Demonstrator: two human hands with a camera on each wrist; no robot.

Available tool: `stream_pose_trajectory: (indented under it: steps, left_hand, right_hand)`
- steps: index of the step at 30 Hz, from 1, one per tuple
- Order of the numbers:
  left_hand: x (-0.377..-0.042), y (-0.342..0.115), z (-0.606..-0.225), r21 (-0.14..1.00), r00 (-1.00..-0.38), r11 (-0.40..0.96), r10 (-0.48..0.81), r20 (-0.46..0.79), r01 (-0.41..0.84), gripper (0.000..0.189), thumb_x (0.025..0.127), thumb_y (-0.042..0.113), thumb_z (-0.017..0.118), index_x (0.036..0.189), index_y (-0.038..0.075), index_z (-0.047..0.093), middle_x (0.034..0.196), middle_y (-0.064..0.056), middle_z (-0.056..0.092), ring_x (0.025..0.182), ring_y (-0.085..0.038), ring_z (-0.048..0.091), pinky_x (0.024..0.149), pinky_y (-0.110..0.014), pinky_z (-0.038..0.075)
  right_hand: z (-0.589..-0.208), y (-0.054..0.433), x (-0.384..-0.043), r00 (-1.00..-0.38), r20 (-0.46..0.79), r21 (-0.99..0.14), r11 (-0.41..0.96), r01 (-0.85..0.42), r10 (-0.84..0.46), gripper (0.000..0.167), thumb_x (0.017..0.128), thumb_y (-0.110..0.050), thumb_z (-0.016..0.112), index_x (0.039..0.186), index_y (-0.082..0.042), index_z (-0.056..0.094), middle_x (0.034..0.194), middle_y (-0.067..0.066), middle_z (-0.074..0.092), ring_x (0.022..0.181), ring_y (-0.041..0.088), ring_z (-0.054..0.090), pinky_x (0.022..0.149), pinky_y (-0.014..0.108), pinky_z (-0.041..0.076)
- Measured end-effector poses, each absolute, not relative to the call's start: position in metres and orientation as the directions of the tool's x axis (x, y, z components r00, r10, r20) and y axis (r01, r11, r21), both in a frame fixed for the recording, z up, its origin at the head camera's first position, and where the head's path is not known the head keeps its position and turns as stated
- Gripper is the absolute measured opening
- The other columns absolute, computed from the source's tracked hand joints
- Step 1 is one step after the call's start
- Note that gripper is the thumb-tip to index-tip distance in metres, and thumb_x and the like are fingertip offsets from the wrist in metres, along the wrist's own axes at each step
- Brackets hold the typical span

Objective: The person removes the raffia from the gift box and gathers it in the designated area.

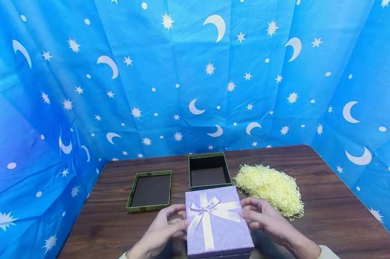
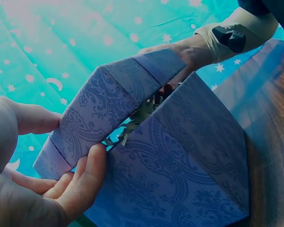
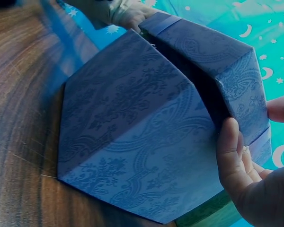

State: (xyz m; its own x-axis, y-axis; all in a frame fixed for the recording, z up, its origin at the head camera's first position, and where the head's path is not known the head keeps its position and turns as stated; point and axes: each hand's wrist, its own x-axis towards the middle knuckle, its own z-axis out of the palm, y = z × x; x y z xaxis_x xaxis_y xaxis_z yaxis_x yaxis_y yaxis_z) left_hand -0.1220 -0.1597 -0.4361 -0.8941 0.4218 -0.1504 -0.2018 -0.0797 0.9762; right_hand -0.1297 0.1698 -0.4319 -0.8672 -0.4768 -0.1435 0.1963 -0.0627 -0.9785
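A lavender lid [image 1: 227, 232] with a pale ribbon bow sits at the front middle in the head view. My left hand [image 1: 160, 226] grips its left side and my right hand [image 1: 267, 219] its right side, thumbs and fingers on the side walls. Both wrist views show the lid [image 2: 97, 101] raised and tilted over the patterned purple box [image 3: 123, 127], with a gap between them. Through that gap, the left wrist view reveals some pale shredded filler [image 2: 128, 127] and something dark red; most of the contents are hidden.
Behind the lid stands a dark green box [image 1: 207, 176], open at the top. A shallow green-edged lid [image 1: 151, 190] lies inside up to the left. A heap of yellow shredded paper [image 1: 269, 185] covers the right side of the wooden table [image 1: 94, 230]. Blue star-patterned cloth [image 1: 182, 72] surrounds it.
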Motion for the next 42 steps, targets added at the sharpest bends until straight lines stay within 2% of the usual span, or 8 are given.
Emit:
stream_pose_trajectory:
  steps: [7,14,27,33,42]
  left_hand:
    - [-0.125,-0.159,-0.432,0.978,-0.897,-0.078,0.418,-0.145,-0.195,0.065,0.088,0.008,0.069,0.138,-0.014,0.035,0.109,-0.011,0.046,0.084,-0.016,0.065,0.069,-0.039,0.061]
    - [-0.133,-0.161,-0.424,0.978,-0.896,-0.084,0.421,-0.139,-0.191,0.064,0.089,0.007,0.067,0.139,-0.015,0.033,0.108,-0.01,0.048,0.086,-0.015,0.064,0.071,-0.036,0.06]
    - [-0.158,-0.156,-0.412,0.981,-0.919,-0.091,0.375,-0.123,-0.169,0.062,0.087,0.006,0.067,0.139,-0.012,0.036,0.107,-0.01,0.047,0.084,-0.013,0.061,0.069,-0.035,0.06]
    - [-0.17,-0.157,-0.408,0.985,-0.928,-0.085,0.356,-0.109,-0.148,0.062,0.087,0.006,0.067,0.139,-0.012,0.037,0.108,-0.011,0.047,0.086,-0.015,0.06,0.068,-0.034,0.059]
    - [-0.186,-0.156,-0.408,0.989,-0.934,-0.071,0.343,-0.098,-0.13,0.06,0.087,0.005,0.067,0.138,-0.009,0.041,0.108,-0.011,0.048,0.089,-0.017,0.061,0.074,-0.042,0.06]
  right_hand:
    - [-0.428,0.17,-0.134,-0.861,-0.116,-0.98,-0.085,0.181,-0.496,0.05,0.096,-0.014,0.055,0.128,0.019,0.035,0.098,0.008,0.061,0.082,0.016,0.067,0.067,0.03,0.059]
    - [-0.425,0.167,-0.142,-0.865,-0.088,-0.981,-0.107,0.161,-0.495,0.049,0.097,-0.013,0.055,0.128,0.019,0.036,0.099,0.008,0.062,0.082,0.017,0.068,0.069,0.032,0.06]
    - [-0.41,0.168,-0.164,-0.893,-0.077,-0.987,-0.096,0.133,-0.444,0.054,0.095,-0.014,0.057,0.13,0.019,0.034,0.099,0.007,0.063,0.082,0.015,0.067,0.072,0.032,0.06]
    - [-0.405,0.167,-0.174,-0.902,-0.086,-0.989,-0.074,0.129,-0.423,0.057,0.094,-0.016,0.058,0.132,0.019,0.033,0.101,0.008,0.061,0.08,0.012,0.064,0.071,0.029,0.059]
    - [-0.401,0.168,-0.189,-0.916,-0.069,-0.995,-0.033,0.089,-0.395,0.056,0.094,-0.016,0.06,0.133,0.017,0.034,0.101,0.008,0.059,0.079,0.012,0.063,0.069,0.029,0.059]
